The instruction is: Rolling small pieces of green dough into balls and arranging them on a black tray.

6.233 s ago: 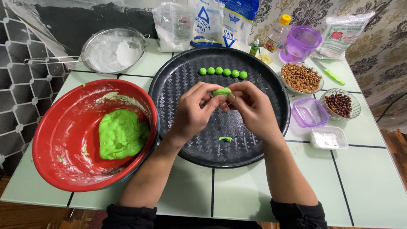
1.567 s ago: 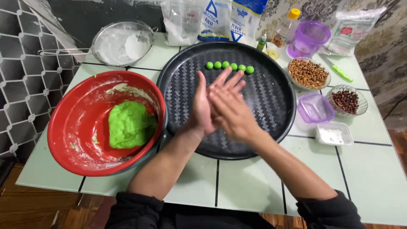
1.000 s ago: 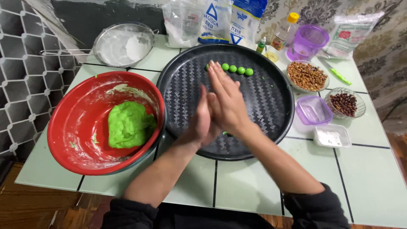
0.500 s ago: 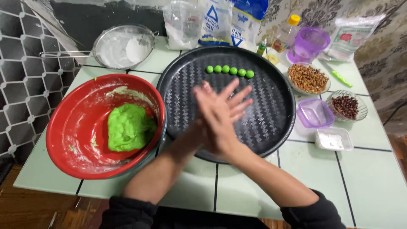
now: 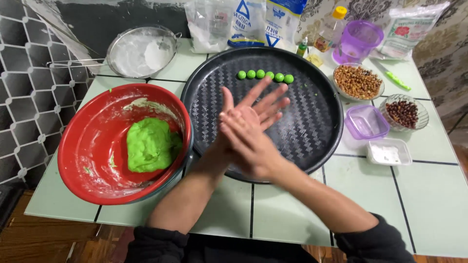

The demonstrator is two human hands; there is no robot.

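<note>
- Green dough lump (image 5: 150, 145) sits in the red bowl (image 5: 83, 146), left of both hands.
- Right hand (image 5: 248, 141) presses flat over left hand (image 5: 256, 107), fingers spread, above the black tray (image 5: 312, 122); anything between palms is hidden.
- Five green balls (image 5: 265, 75) line the tray's far side.

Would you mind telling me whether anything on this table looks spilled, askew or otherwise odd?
Nothing much stands out. Green crumbs lie scattered on the black tray near the row of balls, and the red bowl is smeared with dough and flour. Both hands are pressed together over the tray.
</note>
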